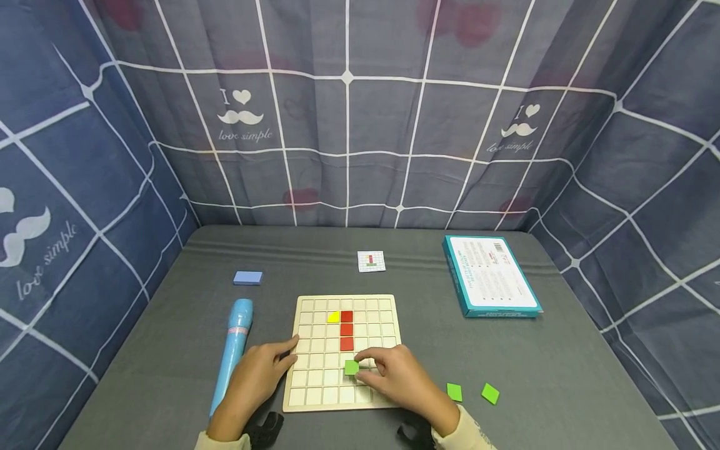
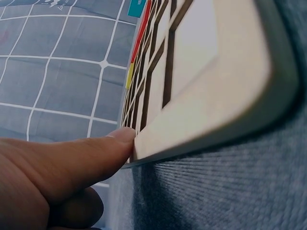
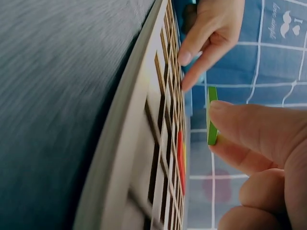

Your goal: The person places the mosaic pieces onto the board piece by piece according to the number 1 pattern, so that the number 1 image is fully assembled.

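A wooden grid board (image 1: 315,397) lies on the table. Three red tiles (image 1: 346,329) sit in one column of its cells, with a yellow tile (image 1: 334,317) beside the top one. My right hand (image 1: 396,377) pinches a green square tile (image 1: 351,367) between thumb and fingers. In the right wrist view that green tile (image 3: 212,116) is held above the board, apart from its surface. My left hand (image 1: 261,372) touches the board's left edge with extended thumb and index finger; its thumb (image 2: 91,155) rests at the rim in the left wrist view.
Two green tiles (image 1: 454,392) lie right of my right hand. A light-blue tube (image 1: 232,350) lies beside my left forearm, with a blue block (image 1: 248,278) behind it. A small pattern card (image 1: 371,261) and a teal-edged box (image 1: 492,275) lie farther back.
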{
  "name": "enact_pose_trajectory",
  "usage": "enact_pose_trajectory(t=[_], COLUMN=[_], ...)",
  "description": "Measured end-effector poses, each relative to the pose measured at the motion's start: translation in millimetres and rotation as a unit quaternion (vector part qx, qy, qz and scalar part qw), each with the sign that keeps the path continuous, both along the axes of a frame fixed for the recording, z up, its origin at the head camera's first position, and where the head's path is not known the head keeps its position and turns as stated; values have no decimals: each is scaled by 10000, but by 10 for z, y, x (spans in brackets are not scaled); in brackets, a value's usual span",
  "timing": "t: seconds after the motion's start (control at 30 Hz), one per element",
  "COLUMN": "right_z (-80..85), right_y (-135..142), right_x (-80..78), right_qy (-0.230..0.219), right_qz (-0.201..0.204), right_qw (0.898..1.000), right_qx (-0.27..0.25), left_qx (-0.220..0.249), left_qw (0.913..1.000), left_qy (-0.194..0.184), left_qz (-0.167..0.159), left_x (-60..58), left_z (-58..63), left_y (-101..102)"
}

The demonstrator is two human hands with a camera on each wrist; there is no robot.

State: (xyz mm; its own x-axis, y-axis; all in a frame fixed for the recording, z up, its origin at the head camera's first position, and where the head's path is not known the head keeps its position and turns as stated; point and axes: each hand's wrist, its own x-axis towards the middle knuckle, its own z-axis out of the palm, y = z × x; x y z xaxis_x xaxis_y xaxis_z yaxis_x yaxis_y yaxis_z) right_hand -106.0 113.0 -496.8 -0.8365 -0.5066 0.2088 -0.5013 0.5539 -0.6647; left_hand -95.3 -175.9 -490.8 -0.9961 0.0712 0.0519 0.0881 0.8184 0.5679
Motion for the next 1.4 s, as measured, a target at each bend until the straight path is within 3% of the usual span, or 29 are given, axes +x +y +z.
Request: enact_pose_trajectory(t=[0.63,1.4], right_z=[-109,-152], right_y=[-317,-429], right_x=[-211,-200], right_qy=[237,232], right_qz=[-62,-247], right_qw=[9997,9986], right_qx=[60,416], left_qx=[27,37], left_qw=[10000,9999], left_qy=[-9,-140], left_qz=[61,73], left_x=[-5,-11], left_z=[18,24], left_y=[28,10])
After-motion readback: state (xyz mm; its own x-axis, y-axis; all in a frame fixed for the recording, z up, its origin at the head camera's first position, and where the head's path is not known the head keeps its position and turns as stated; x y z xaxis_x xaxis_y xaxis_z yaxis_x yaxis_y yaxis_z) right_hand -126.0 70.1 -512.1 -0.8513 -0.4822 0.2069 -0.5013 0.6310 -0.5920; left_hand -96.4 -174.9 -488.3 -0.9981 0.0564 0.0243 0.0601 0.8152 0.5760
